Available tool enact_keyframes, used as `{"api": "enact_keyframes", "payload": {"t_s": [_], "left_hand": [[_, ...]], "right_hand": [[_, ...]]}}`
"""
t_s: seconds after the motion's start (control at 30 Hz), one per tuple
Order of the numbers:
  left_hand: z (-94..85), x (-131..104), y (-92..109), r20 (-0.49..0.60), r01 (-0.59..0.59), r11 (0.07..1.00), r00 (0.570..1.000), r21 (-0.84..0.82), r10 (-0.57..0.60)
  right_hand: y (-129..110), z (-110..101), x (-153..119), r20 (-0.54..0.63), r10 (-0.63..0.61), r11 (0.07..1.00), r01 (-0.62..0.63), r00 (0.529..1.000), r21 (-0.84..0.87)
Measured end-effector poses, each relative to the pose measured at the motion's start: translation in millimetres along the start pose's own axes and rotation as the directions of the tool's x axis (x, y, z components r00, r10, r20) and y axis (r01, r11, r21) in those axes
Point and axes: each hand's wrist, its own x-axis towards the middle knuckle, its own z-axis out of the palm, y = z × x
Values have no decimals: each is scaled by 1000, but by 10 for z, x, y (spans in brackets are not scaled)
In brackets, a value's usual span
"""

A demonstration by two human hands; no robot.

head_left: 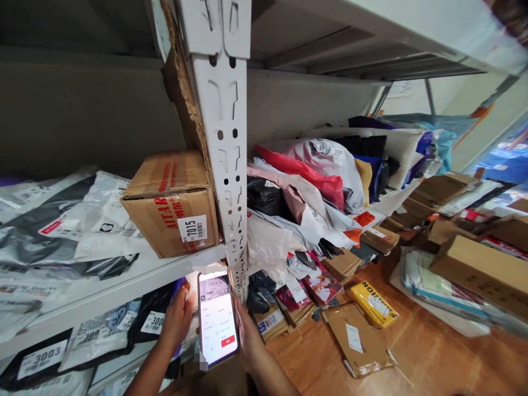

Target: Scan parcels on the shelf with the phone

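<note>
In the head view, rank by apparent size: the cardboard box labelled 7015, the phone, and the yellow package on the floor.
Largest to smallest as they look:
1. cardboard box labelled 7015
2. phone, held by the right hand; it sits nearest the camera, so it looks bigger than it is
3. yellow package, which is close to the phone in apparent size

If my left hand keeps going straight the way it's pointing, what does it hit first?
The left hand points up and slightly right, so it would probably meet the shelf edge first, just below the box; depth is hard to judge.
</note>
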Motion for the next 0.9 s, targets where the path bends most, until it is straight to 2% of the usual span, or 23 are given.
{"api": "enact_keyframes", "payload": {"t_s": [0.47,0.67,0.9], "left_hand": [[15,17,-21,-18,52,998,998,-32,-53],[-54,30,82,-19,103,992,994,-72,-105],[-125,47,196,-5,142,980,990,-141,-144]], "right_hand": [[-5,-2,1,-7,3,1000,-3,1000,11],[-4,-29,10,1,22,999,-22,1000,28],[-93,48,-23,5,31,999,-31,1000,45]]}}
